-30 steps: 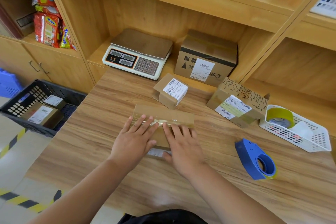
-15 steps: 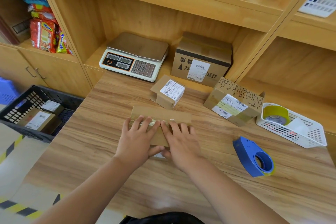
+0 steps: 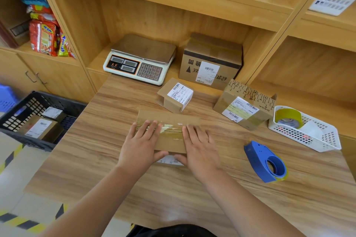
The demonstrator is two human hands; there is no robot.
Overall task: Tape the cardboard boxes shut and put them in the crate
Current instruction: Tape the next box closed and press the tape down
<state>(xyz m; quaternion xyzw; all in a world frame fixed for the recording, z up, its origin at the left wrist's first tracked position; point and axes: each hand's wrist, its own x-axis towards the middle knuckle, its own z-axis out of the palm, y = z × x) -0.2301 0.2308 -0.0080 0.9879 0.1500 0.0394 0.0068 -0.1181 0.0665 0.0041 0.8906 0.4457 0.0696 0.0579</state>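
— Hands? Left hand (image 3: 141, 145) and right hand (image 3: 200, 147) flat, fingers spread, slightly apart, pressing on taped cardboard box (image 3: 169, 132).
— Box where? Mid-worktop (image 3: 115, 159), toward front edge; crate (image 3: 38, 106) beside left edge.

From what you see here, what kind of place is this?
Probably a small parcel packing station: labelled cardboard boxes on a wooden table, a weighing scale, and a blue tape dispenser.
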